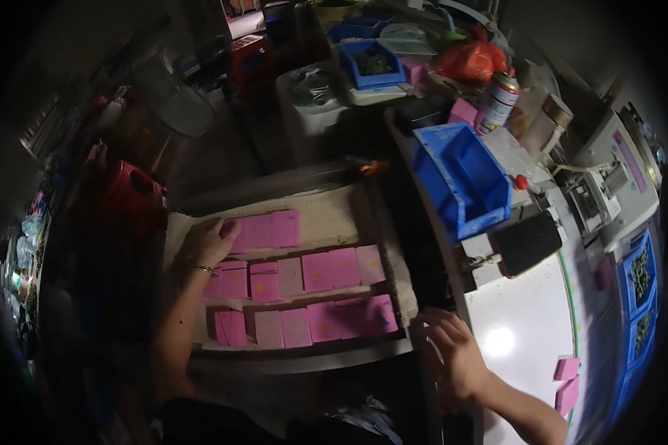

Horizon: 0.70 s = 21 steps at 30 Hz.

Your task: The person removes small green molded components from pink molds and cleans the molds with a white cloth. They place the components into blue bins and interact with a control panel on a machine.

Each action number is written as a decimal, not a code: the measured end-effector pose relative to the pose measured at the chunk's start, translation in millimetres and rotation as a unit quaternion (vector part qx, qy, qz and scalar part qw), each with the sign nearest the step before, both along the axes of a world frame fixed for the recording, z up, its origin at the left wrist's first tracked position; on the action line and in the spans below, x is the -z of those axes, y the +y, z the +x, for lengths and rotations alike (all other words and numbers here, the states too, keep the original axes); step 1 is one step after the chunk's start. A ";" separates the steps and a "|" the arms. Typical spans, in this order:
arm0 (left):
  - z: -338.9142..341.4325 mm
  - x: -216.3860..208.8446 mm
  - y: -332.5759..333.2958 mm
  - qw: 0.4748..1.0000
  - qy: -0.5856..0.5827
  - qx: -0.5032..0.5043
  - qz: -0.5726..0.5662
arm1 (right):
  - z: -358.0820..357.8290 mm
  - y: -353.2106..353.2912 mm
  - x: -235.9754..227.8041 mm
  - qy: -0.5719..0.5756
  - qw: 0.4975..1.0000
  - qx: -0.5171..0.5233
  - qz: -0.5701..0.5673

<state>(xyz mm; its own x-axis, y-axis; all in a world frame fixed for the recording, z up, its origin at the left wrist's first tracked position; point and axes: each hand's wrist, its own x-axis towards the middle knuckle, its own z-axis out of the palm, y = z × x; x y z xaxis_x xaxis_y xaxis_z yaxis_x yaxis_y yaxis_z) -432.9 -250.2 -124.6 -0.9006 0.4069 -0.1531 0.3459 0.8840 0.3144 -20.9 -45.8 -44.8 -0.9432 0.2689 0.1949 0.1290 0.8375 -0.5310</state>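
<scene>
A shallow drawer lined with beige board [326, 211] lies pulled out before me, with pink blocks in three rows. My left hand [217, 241] is closed on the left end of a pink block [252, 232] in the far row, its fingertips at the edge. Another pink block [285, 228] adjoins it. Dark bands or lines cross some blocks in the middle row [263, 282] and near row [231, 328]. Over the drawer's right edge hovers my right hand [453, 352], fingers loosely bent and apart, nothing visible in them; it is slightly blurred.
Right of the drawer, a white worktop [508, 311] bears a dark phone-like slab [527, 243], a blue bin [464, 178], a spray can [497, 102] and small pink blocks [567, 386]. A machine [616, 182] stands beyond. At left is a red container [133, 193].
</scene>
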 end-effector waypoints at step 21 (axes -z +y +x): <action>28.6 9.7 44.6 0.951 0.039 0.293 0.087 | -263.5 14.7 93.3 -0.221 0.967 0.120 0.041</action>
